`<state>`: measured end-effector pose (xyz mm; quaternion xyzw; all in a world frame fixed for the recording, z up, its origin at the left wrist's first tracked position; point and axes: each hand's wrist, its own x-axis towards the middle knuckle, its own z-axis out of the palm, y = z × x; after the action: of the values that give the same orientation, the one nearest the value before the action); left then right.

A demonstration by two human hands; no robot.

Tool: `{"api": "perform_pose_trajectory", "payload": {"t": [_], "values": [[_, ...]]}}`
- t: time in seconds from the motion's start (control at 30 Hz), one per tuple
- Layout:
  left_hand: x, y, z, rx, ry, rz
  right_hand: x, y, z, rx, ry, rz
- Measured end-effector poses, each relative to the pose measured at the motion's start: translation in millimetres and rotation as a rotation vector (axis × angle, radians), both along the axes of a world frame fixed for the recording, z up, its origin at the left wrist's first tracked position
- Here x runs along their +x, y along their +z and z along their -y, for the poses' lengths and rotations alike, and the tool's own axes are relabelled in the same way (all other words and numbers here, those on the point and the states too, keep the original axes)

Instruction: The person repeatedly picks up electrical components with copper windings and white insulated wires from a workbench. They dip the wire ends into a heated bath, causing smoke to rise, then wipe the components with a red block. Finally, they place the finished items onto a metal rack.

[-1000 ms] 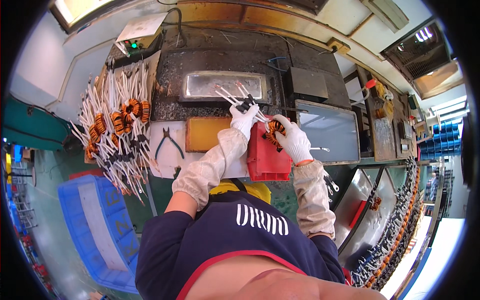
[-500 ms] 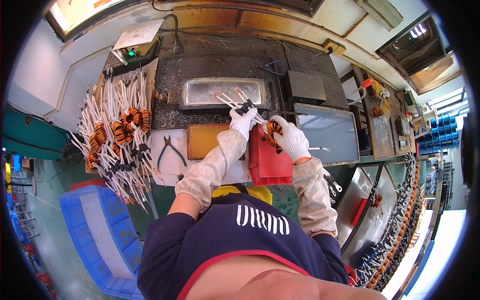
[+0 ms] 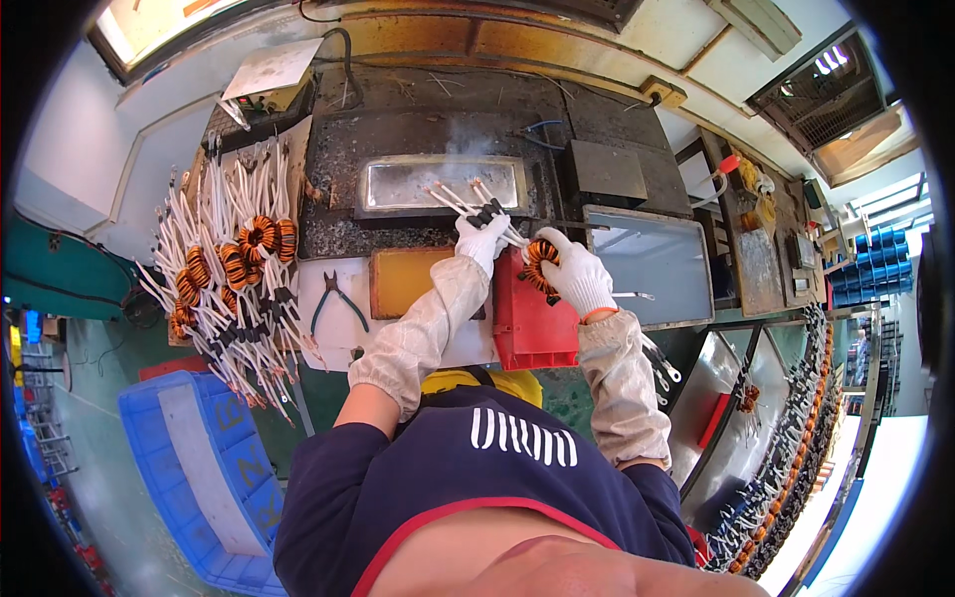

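Observation:
A toroidal coil (image 3: 538, 265) wound in orange wire is in the grip of my gloved right hand (image 3: 581, 277), over the red bin (image 3: 537, 328). My gloved left hand (image 3: 481, 242) is closed round the coil's white-sleeved leads (image 3: 460, 201), near their black bands. The bare copper tips of the leads point away from me, over the rectangular pot (image 3: 398, 186) with a silvery surface. Whether the tips touch that surface I cannot tell. Thin smoke rises at the pot's far side. A lead with a ring terminal (image 3: 637, 296) sticks out right of my right hand.
Many similar coils with white leads lie heaped (image 3: 234, 264) at the left. Pliers (image 3: 336, 298) and a yellow-brown block (image 3: 406, 282) lie nearer me. A grey tray (image 3: 652, 269) and a dark metal box (image 3: 607, 171) are on the right, a blue crate (image 3: 179, 468) at lower left.
Smoke now rises over the far side of the pot. The green light on the box at the back left no longer shows. My hands and the coil have hardly moved.

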<state>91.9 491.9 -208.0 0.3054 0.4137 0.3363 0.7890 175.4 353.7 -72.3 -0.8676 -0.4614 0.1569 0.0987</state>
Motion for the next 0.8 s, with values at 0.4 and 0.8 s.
{"api": "perform_pose_trajectory", "payload": {"t": [0.4, 0.8], "values": [[3, -10, -6, -0.031, -0.021, -0.02, 3, 5, -6, -0.021, 0.009, -0.021], [3, -11, -5, -0.023, -0.006, -0.005, 5, 2, -7, -0.021, 0.018, -0.016]]}}
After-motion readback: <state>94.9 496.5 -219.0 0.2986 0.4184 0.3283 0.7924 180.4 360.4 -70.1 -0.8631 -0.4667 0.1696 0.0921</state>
